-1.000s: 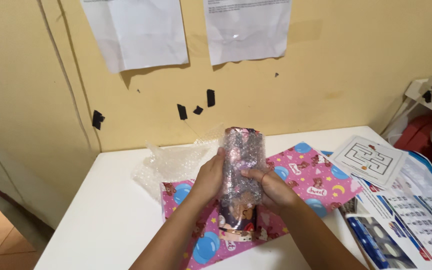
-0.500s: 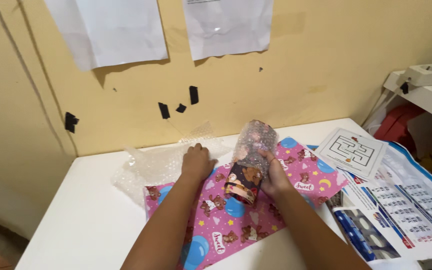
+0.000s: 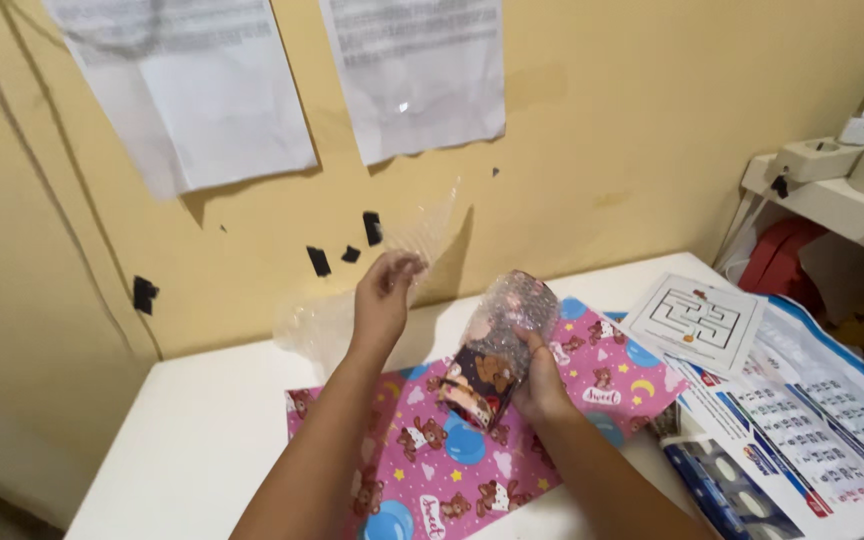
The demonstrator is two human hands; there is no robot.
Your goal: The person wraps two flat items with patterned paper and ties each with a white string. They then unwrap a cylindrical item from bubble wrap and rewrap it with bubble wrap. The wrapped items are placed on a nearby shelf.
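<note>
Left hand: left hand (image 3: 384,290) raised above the surface, fingers pinched closed on a sheet of clear bubble wrap (image 3: 417,240); the sheet stands up in front of the wall and trails down to the left behind the forearm.
Right hand: right hand (image 3: 540,378) closed around the lower side of a cylinder (image 3: 497,350), thumb lying along its side.
Cylinder: tilted, top leaning away toward the wall; upper part covered in bubble wrap, lower part wrapped in dark paper printed with bears. Held just above the wrapping paper; contact with it cannot be told.
Wrapping paper: pink sheet (image 3: 422,470) with bears, balloons, stars and moons, lying flat on the surface under both forearms.
Surface: white surface (image 3: 192,440), set against a yellow wall.
Right of paper: white card with a maze drawing (image 3: 700,320), near the pink sheet's far right corner; a blue-edged printed chart (image 3: 812,430) beside it, running to the right edge.
Wall: two white paper sheets (image 3: 417,70) hung up; small black tape bits (image 3: 347,250) below them.
</note>
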